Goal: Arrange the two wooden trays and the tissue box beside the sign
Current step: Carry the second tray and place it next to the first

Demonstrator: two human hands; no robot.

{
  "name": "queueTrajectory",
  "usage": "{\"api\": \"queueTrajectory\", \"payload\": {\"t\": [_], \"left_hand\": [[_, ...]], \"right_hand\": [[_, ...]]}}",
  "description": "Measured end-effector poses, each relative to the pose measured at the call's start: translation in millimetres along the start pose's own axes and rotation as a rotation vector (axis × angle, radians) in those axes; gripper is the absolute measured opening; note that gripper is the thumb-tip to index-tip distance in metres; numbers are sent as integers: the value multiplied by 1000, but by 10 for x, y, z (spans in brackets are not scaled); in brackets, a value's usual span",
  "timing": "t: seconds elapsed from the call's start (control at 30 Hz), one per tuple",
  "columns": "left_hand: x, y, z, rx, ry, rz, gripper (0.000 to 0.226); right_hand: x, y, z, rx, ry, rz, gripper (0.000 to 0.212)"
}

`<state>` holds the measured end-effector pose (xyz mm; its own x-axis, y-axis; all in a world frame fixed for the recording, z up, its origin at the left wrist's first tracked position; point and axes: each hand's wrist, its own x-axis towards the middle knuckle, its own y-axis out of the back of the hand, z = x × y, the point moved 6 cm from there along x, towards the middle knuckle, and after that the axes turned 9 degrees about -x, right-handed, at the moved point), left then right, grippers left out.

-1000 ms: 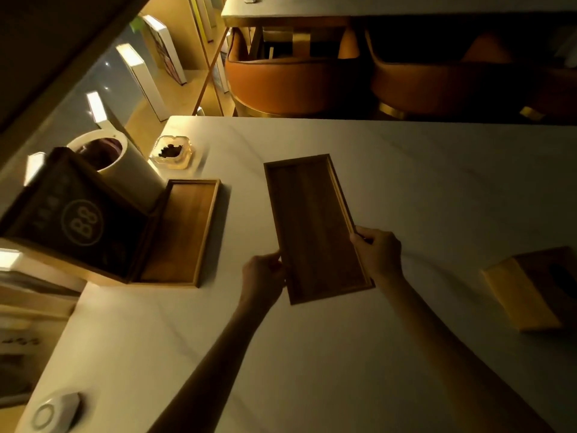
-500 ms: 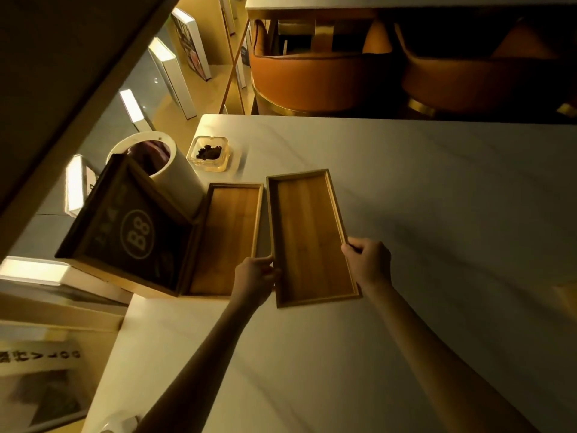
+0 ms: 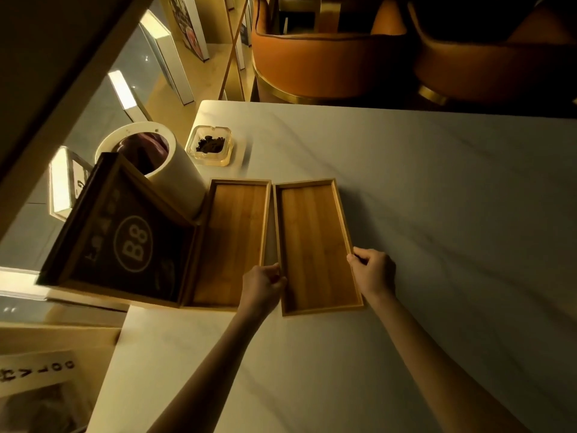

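Wooden trays side by side at frame centre, right of the sign (image 3: 125, 232).
Right tray (image 3: 315, 245) pinched at its near edges by left hand (image 3: 262, 285) and right hand (image 3: 373, 271); left tray (image 3: 231, 239) flat on tabletop (image 3: 437, 214).

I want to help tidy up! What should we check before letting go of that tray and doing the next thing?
1. Second tray flat on the table: ok, looks flat.
2. It sits beside the first tray, a narrow gap between: ok.
3. First tray next to the sign: ok.
4. Left hand and right hand on the second tray's long edges: ok.
5. Ashtray clear of both trays: ok.
6. Tissue box placed: cannot tell, not in view.
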<state>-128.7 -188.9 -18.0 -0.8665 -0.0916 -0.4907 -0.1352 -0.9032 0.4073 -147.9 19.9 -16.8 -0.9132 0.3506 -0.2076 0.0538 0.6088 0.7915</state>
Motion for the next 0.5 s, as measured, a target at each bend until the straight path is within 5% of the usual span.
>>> {"api": "queueTrajectory", "payload": {"t": [0.5], "left_hand": [[149,9,-93,296,-89,154,17]], "right_hand": [[43,-190,56,-18,-6,-7,29]]}}
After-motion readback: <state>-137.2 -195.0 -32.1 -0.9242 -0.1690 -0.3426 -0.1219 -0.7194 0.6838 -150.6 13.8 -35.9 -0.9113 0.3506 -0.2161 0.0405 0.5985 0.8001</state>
